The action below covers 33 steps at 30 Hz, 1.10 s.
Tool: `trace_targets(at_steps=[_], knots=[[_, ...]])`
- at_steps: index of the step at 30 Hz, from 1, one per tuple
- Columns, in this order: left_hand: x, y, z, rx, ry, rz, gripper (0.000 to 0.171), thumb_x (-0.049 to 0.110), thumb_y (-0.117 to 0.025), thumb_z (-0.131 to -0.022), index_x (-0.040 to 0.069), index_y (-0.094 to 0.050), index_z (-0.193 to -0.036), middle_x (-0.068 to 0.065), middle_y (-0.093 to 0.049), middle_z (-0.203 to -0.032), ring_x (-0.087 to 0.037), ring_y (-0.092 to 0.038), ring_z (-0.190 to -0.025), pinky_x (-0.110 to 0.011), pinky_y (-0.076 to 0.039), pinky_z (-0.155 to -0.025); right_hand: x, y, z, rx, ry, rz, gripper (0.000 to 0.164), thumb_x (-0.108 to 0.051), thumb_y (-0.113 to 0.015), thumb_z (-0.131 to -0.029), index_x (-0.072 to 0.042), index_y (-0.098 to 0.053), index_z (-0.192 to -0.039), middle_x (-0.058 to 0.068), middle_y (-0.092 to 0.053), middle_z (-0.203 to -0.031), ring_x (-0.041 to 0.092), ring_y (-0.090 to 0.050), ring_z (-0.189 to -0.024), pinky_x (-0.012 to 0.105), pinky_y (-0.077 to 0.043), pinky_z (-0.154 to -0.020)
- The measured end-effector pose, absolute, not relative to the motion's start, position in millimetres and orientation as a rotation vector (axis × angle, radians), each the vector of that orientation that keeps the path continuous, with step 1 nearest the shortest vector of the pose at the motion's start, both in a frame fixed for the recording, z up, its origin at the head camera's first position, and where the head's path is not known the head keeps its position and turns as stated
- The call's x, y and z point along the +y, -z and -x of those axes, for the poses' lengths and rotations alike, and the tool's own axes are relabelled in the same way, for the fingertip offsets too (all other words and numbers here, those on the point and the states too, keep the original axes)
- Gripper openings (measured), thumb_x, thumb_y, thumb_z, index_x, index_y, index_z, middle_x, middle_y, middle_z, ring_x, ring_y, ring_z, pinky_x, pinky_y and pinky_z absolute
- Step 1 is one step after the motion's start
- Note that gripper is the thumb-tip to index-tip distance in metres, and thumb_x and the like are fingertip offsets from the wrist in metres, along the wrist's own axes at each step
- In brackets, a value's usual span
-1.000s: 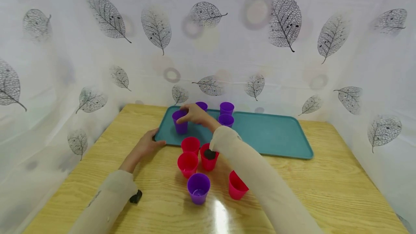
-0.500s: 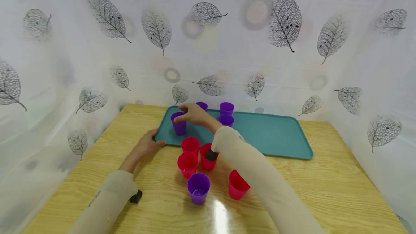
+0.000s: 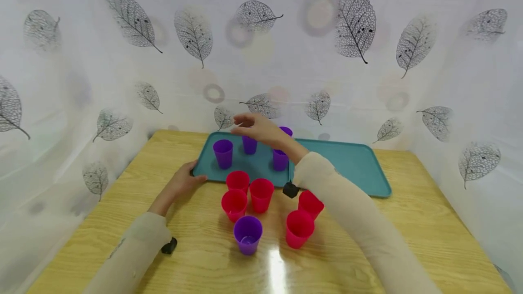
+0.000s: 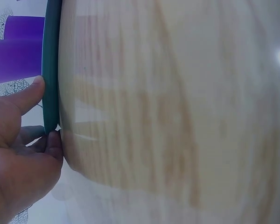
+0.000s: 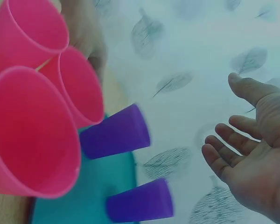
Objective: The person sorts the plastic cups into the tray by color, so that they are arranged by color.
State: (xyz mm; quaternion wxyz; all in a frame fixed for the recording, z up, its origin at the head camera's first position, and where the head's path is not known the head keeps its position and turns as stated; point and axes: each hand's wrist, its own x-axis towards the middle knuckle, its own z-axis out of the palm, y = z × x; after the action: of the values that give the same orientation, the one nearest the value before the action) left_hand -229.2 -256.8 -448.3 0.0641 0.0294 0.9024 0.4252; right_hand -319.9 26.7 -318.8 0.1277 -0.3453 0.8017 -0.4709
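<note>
My left hand (image 3: pixel 183 183) grips the left end of a teal tray (image 3: pixel 204 169). In the left wrist view its thumb (image 4: pixel 31 95) lies on the tray's edge (image 4: pixel 50 65), with fingers curled beneath. My right hand (image 3: pixel 261 128) hovers above the tray's back, fingers apart and holding nothing; the right wrist view shows its bare palm (image 5: pixel 266 154). A purple cup (image 3: pixel 223 155) stands upright at the tray's left front. Another purple cup (image 3: pixel 249 145) is behind it, partly covered by the hand. Further right on the tray are two more, one a purple cup (image 3: pixel 280 161) nearer me.
In front of the tray, several red cups (image 3: pixel 261 195) stand on the wooden table (image 3: pixel 196 248), with a purple cup (image 3: pixel 248 235) nearest me. Two red cups (image 3: pixel 299 229) are at the right. A second teal tray (image 3: pixel 343 167) adjoins the first. A leaf-patterned curtain (image 3: pixel 278 58) hangs behind.
My right hand has let go of the front-left purple cup and risen back and to the right. That cup stays standing. The left hand keeps its place at the tray.
</note>
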Motion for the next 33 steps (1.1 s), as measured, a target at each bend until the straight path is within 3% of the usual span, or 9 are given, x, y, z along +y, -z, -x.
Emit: trace_targets(at_steps=[11,21,27,33], knots=[[-255,446,230,2.725,-1.281,-0.077,0.076,0.016,-0.064,-0.104,-0.018,-0.019,-0.156,-0.039,-0.021,-0.16,-0.053,-0.019,-0.149,-0.06,-0.02,-0.122,75,293,279,2.291,1.446,1.2,0.052,-0.019,-0.071,-0.099,-0.004,-0.057,-0.147,0.007,-0.065,-0.137,0.021,-0.06,-0.125,0.039,-0.05,-0.105],[-259,450,230,2.734,-1.285,-0.073,0.076,0.015,-0.064,-0.104,-0.018,-0.019,-0.156,-0.04,-0.021,-0.16,-0.054,-0.019,-0.149,-0.061,-0.019,-0.122,103,306,229,2.235,1.422,1.241,0.048,-0.013,-0.072,-0.098,-0.007,-0.06,-0.144,0.004,-0.066,-0.132,0.022,-0.063,-0.117,0.042,-0.057,-0.093],[-259,453,232,2.731,-1.287,-0.081,0.078,0.017,-0.065,-0.103,-0.018,-0.019,-0.155,-0.04,-0.02,-0.16,-0.054,-0.018,-0.149,-0.062,-0.018,-0.122,115,319,204,2.208,1.442,1.223,0.048,-0.01,-0.073,-0.097,-0.005,-0.06,-0.143,0.006,-0.065,-0.132,0.023,-0.066,-0.112,0.037,-0.056,-0.095],[-259,455,233,2.736,-1.286,-0.102,0.078,0.016,-0.065,-0.103,-0.019,-0.019,-0.155,-0.041,-0.02,-0.159,-0.054,-0.019,-0.149,-0.062,-0.019,-0.121,120,335,182,2.217,1.454,1.162,0.05,-0.011,-0.075,-0.095,-0.002,-0.06,-0.142,0.011,-0.066,-0.134,0.032,-0.063,-0.12,0.039,-0.055,-0.098]])
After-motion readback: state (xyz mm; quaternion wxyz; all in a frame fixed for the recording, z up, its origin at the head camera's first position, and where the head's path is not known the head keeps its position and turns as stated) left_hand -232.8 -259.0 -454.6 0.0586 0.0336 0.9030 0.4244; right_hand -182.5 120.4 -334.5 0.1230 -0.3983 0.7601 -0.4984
